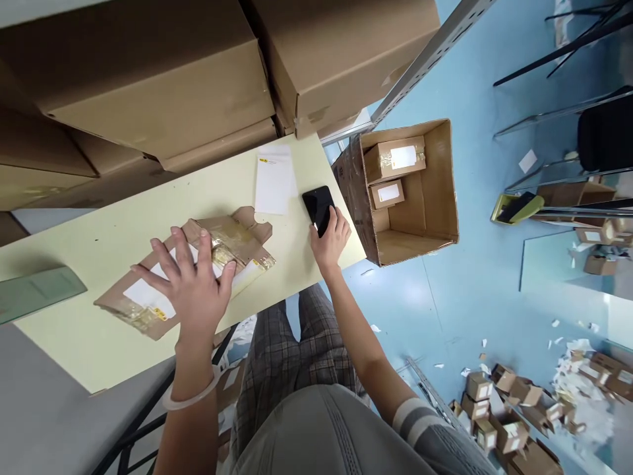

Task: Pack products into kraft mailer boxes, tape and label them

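My left hand lies flat with fingers spread on a flattened, taped cardboard box that rests on the pale yellow table. A white label shows under the palm. My right hand is at the table's right edge, its fingers curled round the near end of a black phone that lies on the tabletop. A white sheet of paper lies just left of the phone.
Large cardboard cartons are stacked at the table's far side. An open carton on the blue floor holds two small labelled boxes. A green flat object sits at the table's left. Several small boxes and paper scraps litter the floor.
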`<action>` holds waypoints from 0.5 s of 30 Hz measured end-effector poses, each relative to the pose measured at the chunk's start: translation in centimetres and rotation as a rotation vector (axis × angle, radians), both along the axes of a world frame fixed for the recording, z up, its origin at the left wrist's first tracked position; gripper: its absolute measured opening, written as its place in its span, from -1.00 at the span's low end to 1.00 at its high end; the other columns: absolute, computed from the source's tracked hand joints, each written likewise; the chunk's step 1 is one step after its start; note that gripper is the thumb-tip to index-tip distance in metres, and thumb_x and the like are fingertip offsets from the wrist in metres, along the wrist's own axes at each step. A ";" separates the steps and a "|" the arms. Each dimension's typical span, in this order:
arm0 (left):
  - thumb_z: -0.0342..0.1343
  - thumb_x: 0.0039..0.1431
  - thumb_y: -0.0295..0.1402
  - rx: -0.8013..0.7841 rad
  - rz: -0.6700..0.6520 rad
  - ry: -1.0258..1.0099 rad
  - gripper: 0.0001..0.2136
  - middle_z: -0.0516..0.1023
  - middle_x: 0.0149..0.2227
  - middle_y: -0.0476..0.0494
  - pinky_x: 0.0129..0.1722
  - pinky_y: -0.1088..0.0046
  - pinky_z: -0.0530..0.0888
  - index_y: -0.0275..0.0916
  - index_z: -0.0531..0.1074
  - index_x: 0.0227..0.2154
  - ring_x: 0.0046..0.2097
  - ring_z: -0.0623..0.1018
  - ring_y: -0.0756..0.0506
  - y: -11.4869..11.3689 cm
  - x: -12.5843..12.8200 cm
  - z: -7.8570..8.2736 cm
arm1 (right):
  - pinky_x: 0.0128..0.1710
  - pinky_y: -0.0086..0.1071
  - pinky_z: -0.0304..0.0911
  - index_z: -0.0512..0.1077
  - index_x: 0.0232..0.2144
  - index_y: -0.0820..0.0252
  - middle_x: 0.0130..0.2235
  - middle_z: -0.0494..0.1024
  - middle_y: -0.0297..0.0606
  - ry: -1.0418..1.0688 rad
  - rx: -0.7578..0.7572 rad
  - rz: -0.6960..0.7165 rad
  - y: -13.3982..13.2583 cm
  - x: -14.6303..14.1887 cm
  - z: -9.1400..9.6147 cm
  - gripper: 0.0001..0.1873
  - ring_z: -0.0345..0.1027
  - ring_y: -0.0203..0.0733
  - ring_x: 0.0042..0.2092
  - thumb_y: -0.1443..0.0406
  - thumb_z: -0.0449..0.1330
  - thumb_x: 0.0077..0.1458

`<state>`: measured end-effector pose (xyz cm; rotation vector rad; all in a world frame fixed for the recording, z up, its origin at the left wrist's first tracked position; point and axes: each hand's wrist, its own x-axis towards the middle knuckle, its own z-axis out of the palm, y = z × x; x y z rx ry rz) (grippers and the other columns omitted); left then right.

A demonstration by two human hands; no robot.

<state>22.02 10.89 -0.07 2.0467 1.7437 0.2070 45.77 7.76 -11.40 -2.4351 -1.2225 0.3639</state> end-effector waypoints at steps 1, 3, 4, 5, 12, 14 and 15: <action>-0.05 0.27 0.04 0.004 0.000 0.013 -0.30 -0.30 0.47 -0.10 0.24 -0.36 -0.50 -0.04 -0.06 0.39 0.43 -0.37 -0.41 0.0 0.0 -0.1 | 0.25 0.02 0.02 0.12 0.28 0.25 0.25 0.25 0.04 0.008 0.018 -0.016 0.1 -0.1 -0.1 -0.36 0.08 0.09 0.25 0.21 0.12 0.19; -0.04 0.28 0.03 0.010 0.000 0.051 -0.31 -0.30 0.47 -0.08 0.25 -0.34 -0.50 -0.03 -0.07 0.39 0.43 -0.35 -0.41 -0.1 0.0 -0.1 | 0.25 0.04 0.03 0.08 0.29 0.24 0.24 0.25 0.06 0.037 0.057 -0.038 0.3 0.0 -0.4 -0.33 0.08 0.11 0.25 0.20 0.11 0.19; -0.05 0.28 0.02 0.012 0.000 0.070 -0.31 -0.30 0.47 -0.07 0.26 -0.34 -0.49 -0.02 -0.08 0.40 0.43 -0.33 -0.41 -0.1 0.0 -0.2 | 0.24 0.06 0.03 0.06 0.29 0.23 0.24 0.25 0.07 0.057 0.073 -0.044 0.3 0.0 -0.6 -0.32 0.07 0.12 0.25 0.20 0.11 0.18; -0.05 0.28 0.02 0.012 -0.001 0.085 -0.31 -0.30 0.47 -0.07 0.26 -0.34 -0.48 -0.01 -0.09 0.40 0.43 -0.32 -0.42 -0.1 0.0 -0.2 | 0.24 0.08 0.03 0.05 0.30 0.23 0.24 0.24 0.08 0.077 0.085 -0.048 0.4 0.1 -0.8 -0.31 0.07 0.13 0.25 0.19 0.10 0.17; -0.01 0.25 0.03 0.041 -0.026 0.090 -0.28 -0.31 0.47 -0.03 0.27 -0.34 -0.46 0.07 -0.13 0.39 0.43 -0.30 -0.42 0.0 -0.5 -0.7 | 0.23 0.14 0.05 0.13 0.21 0.22 0.21 0.26 0.09 0.113 0.102 -0.062 0.4 0.4 -1.4 -0.39 0.09 0.16 0.23 0.20 0.16 0.15; 0.01 0.25 0.00 0.079 -0.066 0.131 -0.26 -0.34 0.47 -0.05 0.27 -0.36 -0.41 0.06 -0.18 0.40 0.44 -0.29 -0.42 0.0 -0.8 -1.0 | 0.22 0.14 0.08 0.16 0.17 0.21 0.20 0.27 0.09 0.083 0.112 -0.066 0.4 0.2 -1.4 -0.45 0.13 0.16 0.21 0.21 0.16 0.16; 0.01 0.25 -0.01 0.094 -0.081 0.146 -0.25 -0.34 0.47 -0.05 0.27 -0.38 -0.40 0.06 -0.20 0.40 0.44 -0.28 -0.42 0.0 -0.9 -1.1 | 0.21 0.14 0.09 0.17 0.15 0.20 0.19 0.28 0.08 0.079 0.115 -0.071 0.5 0.2 -1.4 -0.46 0.14 0.16 0.20 0.21 0.17 0.16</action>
